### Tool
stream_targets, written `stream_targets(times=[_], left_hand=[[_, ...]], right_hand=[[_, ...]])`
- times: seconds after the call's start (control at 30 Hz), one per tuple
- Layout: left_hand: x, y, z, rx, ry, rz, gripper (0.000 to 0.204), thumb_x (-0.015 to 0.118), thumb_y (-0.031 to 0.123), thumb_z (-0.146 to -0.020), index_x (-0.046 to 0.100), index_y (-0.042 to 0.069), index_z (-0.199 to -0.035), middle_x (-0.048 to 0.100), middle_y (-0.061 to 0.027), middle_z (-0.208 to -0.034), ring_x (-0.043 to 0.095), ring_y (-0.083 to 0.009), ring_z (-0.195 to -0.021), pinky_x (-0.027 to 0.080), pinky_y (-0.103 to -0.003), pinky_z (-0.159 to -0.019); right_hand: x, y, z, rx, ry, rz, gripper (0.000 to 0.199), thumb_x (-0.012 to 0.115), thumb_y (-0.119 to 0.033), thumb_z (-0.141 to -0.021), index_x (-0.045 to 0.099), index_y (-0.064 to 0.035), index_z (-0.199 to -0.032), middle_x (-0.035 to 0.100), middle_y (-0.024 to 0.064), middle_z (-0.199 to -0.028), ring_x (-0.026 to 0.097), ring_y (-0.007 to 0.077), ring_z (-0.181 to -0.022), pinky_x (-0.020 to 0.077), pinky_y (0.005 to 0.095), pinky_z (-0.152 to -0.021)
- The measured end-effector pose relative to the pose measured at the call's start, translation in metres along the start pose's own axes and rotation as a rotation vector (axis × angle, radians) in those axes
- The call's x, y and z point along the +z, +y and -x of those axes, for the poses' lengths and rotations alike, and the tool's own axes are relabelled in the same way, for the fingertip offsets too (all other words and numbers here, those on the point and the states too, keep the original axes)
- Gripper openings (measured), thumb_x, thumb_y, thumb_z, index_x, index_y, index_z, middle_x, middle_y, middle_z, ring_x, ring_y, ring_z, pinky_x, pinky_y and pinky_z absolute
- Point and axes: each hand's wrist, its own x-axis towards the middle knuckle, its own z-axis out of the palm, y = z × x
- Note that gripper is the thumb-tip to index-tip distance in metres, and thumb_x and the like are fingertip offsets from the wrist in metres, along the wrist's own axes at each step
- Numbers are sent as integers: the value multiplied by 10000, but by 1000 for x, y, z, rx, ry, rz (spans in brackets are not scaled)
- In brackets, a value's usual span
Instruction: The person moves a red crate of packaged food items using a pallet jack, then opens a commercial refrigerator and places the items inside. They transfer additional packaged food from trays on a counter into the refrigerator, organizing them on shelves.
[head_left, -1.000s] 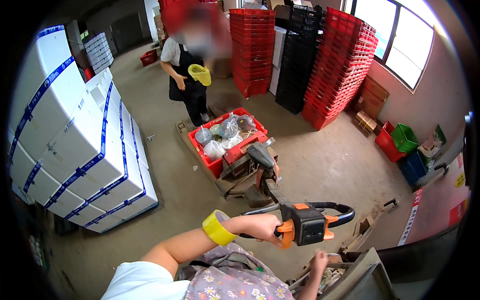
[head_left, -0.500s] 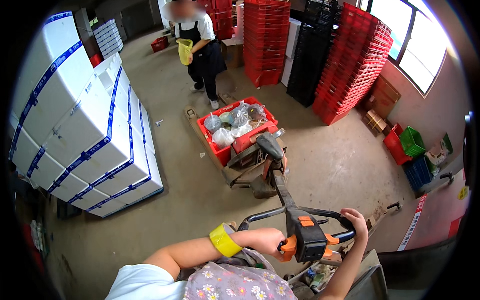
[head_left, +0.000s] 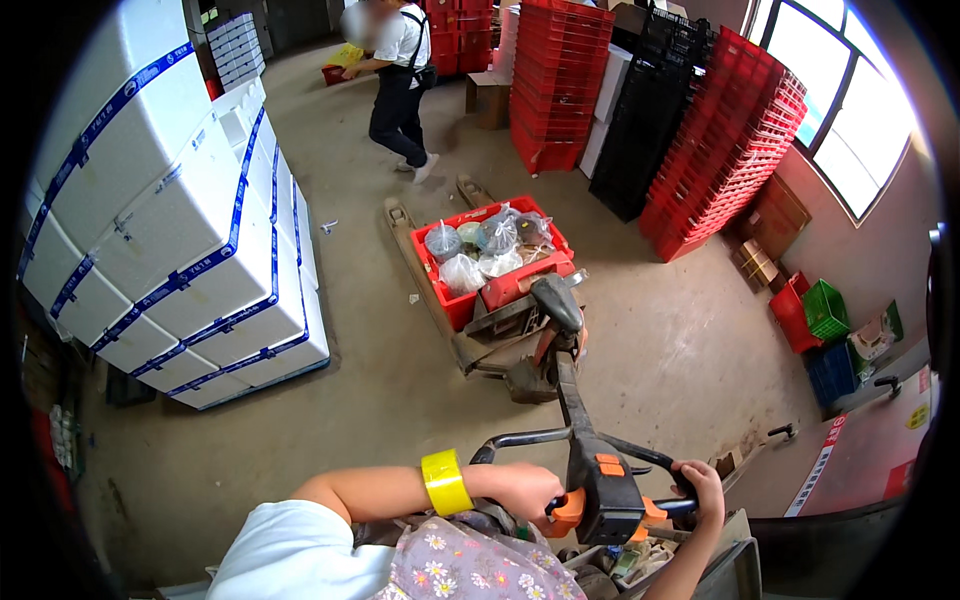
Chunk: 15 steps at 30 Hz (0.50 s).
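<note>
Two bare hands at the handle of a pallet truck (head_left: 530, 384), seen from above. The left hand (head_left: 525, 490) is curled against the orange grip (head_left: 568, 512) on the left flank of the control head (head_left: 605, 480); the right hand (head_left: 703, 486) is bent round the right side of the handle loop (head_left: 640, 452). The tiller shaft (head_left: 574, 405) leads forward from between the hands, and the truck's long axis runs obliquely from near right to far left, its left fork (head_left: 402, 225) pointing away from the person. The red crate (head_left: 462, 313), filled with bags (head_left: 461, 274), rests over the forks, ahead of both hands and well apart from them; the left hand is the nearer. A roll of yellow tape (head_left: 447, 482) encircles the left wrist. The left fingertips are largely concealed by the grip, so how firmly they press cannot be told; the right palm is likewise hidden. The crate covers much of the right fork (head_left: 473, 190), whose tip alone shows clearly beyond it, and the bags' contents are indistinct. Below the right forearm, a cluttered container (head_left: 742, 565) is partly covered and cut off by the lower edge.
</note>
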Motion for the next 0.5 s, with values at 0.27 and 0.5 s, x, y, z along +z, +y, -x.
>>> stream_targets(times=[0.27,0.5], left_hand=[[7,-38,65,61,-68,-80,410,711,391,-629,610,33,-803,604,-165,-719,575,-358,-702,440,-420,-607],[5,-76,126,41,-197,-154,405,717,329,-596,621,19,-838,613,-173,-743,579,-356,-724,444,-419,-638]], right_hand=[[70,43,63,-117,147,220,200,547,-156,-803,634,22,-828,606,29,-745,533,99,-696,411,216,-650],[157,77,119,-363,261,54,217,516,-148,-860,623,40,-851,607,38,-779,523,85,-731,409,213,-682]])
